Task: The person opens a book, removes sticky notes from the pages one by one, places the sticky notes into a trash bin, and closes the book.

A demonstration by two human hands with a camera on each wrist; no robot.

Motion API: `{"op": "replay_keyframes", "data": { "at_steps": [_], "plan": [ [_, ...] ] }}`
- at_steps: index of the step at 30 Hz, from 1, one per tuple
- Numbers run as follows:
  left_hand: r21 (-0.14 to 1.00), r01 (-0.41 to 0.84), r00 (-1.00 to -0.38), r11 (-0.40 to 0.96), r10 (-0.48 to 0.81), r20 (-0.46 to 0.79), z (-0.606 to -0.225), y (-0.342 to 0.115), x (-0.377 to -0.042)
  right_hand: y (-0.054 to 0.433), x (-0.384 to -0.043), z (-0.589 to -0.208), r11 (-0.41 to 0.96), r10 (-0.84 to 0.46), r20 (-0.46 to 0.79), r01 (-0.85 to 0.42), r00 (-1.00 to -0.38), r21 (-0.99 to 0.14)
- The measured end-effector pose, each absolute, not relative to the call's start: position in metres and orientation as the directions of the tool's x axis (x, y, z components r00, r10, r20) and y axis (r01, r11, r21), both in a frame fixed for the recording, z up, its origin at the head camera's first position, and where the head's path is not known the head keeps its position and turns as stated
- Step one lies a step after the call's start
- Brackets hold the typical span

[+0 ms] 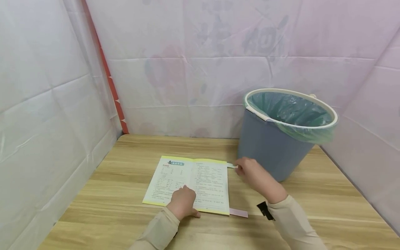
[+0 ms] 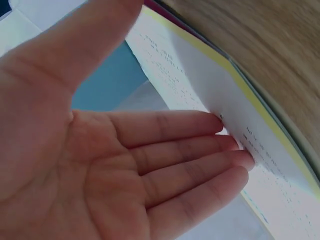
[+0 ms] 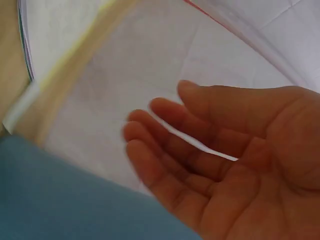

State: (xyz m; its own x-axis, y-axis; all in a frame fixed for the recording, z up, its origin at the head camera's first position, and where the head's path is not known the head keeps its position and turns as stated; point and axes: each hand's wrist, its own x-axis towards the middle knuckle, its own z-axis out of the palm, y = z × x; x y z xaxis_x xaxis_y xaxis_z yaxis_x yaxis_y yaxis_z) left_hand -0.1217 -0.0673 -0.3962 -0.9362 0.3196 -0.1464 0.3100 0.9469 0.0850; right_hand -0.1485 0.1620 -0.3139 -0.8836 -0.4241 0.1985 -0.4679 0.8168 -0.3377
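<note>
An open book [image 1: 209,184] with yellow-edged printed pages lies flat on the wooden table. My left hand [image 1: 182,201] rests on its lower middle, fingers extended; in the left wrist view the straight fingertips [image 2: 215,122] touch the page. From the book's right side stick out a pale greenish-white strip [image 1: 230,165] near the top and a pink strip [image 1: 239,213] at the bottom. My right hand [image 1: 253,173] is beside the end of the pale strip. In the right wrist view its fingers are loosely bent with nothing between them, the pale strip [image 3: 22,106] apart at the left.
A blue-grey bin [image 1: 265,142] with a white rim and a green plastic liner [image 1: 290,107] stands at the back right, close behind my right hand. White cloth walls [image 1: 187,83] enclose the table [image 1: 103,194] at the back and both sides.
</note>
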Motion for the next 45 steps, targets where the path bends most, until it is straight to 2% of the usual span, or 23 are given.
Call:
{"op": "replay_keyframes", "data": {
  "at_steps": [2,5,12,17,28,37,45],
  "plan": [
    [0.081,0.307,-0.938,0.948,0.316,-0.145,-0.397,-0.067,-0.121,0.16,-0.152,-0.327,0.822,-0.399,0.101,-0.404,-0.911,-0.402],
    [0.088,0.316,-0.936,0.945,0.325,-0.132,-0.398,-0.067,-0.122,0.16,-0.154,-0.343,0.819,-0.371,0.019,-0.337,-0.929,-0.464],
    [0.183,0.321,-0.924,0.929,0.35,-0.156,-0.396,-0.072,-0.125,0.159,-0.159,-0.366,0.805,-0.307,-0.045,-0.234,-0.951,-0.545],
    [0.186,0.328,-0.917,0.926,0.359,-0.174,-0.398,-0.074,-0.126,0.158,-0.16,-0.374,0.751,-0.281,-0.097,-0.156,-0.955,-0.641],
    [0.172,0.323,-0.919,0.931,0.352,-0.18,-0.396,-0.074,-0.124,0.156,-0.163,-0.376,0.761,-0.232,-0.109,-0.11,-0.967,-0.639],
    [0.213,0.354,-0.901,0.911,0.393,-0.183,-0.389,-0.078,-0.121,0.155,-0.162,-0.379,0.696,-0.204,-0.138,-0.045,-0.969,-0.716],
    [0.197,0.341,-0.895,0.919,0.381,-0.23,-0.388,-0.076,-0.123,0.154,-0.167,-0.383,0.561,-0.177,-0.145,0.021,-0.973,-0.827]
  ]
}}
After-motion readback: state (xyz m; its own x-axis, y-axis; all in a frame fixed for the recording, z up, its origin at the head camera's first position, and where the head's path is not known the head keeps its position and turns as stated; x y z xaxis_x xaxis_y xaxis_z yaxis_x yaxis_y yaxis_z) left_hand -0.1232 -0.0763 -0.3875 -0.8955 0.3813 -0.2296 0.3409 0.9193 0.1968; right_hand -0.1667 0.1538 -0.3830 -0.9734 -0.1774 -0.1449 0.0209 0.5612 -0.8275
